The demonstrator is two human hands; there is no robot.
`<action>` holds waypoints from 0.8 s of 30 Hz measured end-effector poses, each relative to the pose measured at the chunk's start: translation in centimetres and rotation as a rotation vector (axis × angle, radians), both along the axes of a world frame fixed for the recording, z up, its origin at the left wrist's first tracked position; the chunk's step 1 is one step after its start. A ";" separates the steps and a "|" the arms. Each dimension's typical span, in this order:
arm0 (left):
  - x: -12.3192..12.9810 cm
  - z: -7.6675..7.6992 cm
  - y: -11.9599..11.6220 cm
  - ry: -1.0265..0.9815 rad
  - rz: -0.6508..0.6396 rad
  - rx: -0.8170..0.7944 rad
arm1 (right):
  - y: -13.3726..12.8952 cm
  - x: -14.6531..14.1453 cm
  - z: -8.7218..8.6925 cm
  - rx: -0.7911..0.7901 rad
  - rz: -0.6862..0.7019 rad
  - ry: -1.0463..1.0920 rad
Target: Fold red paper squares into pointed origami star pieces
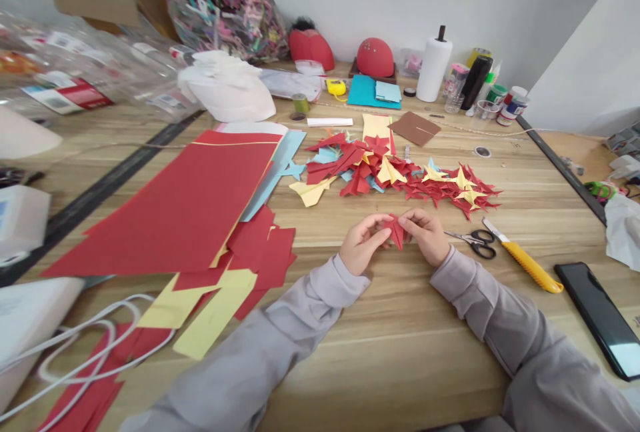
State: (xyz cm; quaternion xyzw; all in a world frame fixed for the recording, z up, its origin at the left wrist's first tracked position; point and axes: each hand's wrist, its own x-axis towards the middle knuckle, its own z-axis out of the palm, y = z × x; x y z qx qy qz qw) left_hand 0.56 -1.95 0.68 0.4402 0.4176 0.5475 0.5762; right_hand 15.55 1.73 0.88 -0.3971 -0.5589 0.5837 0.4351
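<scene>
A small folded piece of red paper [396,233] is pinched between both hands over the middle of the table, its point toward me. My left hand [363,243] grips its left side with thumb and fingers. On its right side, my right hand [426,235] pinches the upper edge. Just beyond the hands lies a heap of folded paper pieces [357,179], mostly red with some yellow and blue. Beside my right hand rest black-handled scissors [481,241] and a yellow utility knife [533,265].
Large red sheets [175,205] and yellow strips [217,312] lie on the left near a white cable [107,352]. A black phone [600,319] is at the right. A brown paper square [415,128], white bottle [434,71], and yellow tape measure [337,88] are at the back.
</scene>
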 end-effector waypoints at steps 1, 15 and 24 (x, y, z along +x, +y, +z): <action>0.0 0.0 0.0 0.001 0.004 -0.012 | 0.0 0.0 0.0 0.007 -0.001 -0.005; -0.1 -0.2 0.2 0.036 0.005 0.009 | 0.0 0.0 0.1 0.033 -0.022 -0.040; -0.1 0.1 0.0 0.111 0.030 0.077 | 0.2 0.0 0.0 -0.014 -0.084 0.003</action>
